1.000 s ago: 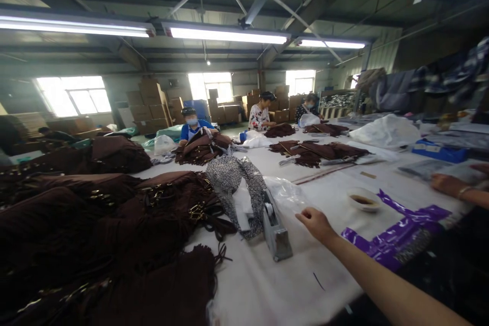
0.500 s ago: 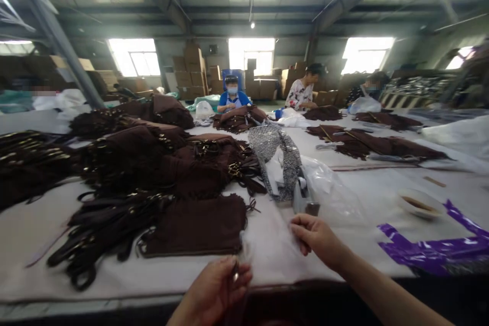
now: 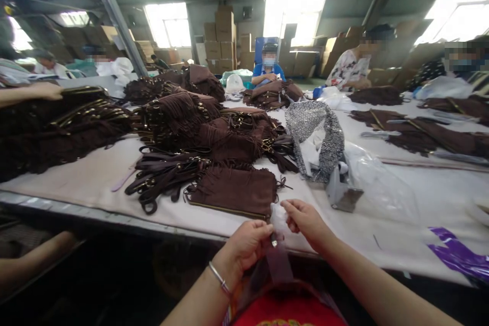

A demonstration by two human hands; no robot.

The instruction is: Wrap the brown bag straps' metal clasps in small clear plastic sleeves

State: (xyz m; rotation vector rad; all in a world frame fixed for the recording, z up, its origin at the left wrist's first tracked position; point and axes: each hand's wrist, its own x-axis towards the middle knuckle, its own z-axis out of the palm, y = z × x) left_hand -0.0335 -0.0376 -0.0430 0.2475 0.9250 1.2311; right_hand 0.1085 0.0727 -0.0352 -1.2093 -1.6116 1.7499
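Note:
A brown fringed pouch lies flat at the table's near side, its gold zipper edge towards me. Just off its right corner, my left hand pinches what looks like a zipper pull, dark with a shiny metal end. Close beside it, the fingertips of my right hand are closed on a thin whitish translucent wrapping sheet. This sheet lies against the pouch's corner and partly hides it. Dark straps with metal clips are heaped left of the pouch.
Brown fringed pouches are piled behind. A tape dispenser stands right of my hands, near a grey speckled bag and clear plastic. Purple plastic lies at right. A co-worker's hand touches the left pile; other people sit across.
My view has turned left and down. My hands have come together at the pouch's corner, and the right one now holds the whitish sheet. A co-worker's arms have appeared at left.

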